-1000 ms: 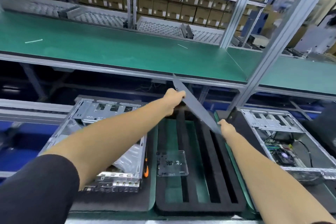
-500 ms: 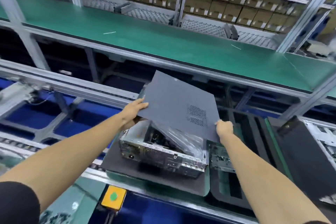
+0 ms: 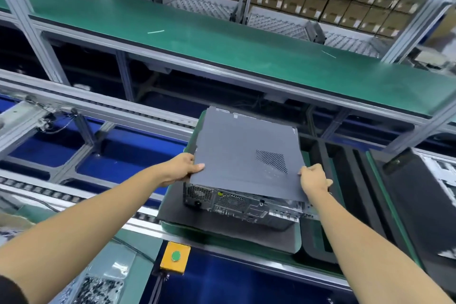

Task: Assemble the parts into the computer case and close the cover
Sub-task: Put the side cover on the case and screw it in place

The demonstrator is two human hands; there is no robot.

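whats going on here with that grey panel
A person is fitting the grey side cover onto a computer case lying on a black foam pad. The left hand grips the cover's near left corner, the right hand its near right corner. The cover lies over the case, not yet seated.

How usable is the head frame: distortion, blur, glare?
Head view: strong wide-angle bowing of the green shelf and aluminium posts; left hand, right hand and grey cover panel fairly sharp; corners soft; even overhead light, no harsh glare.
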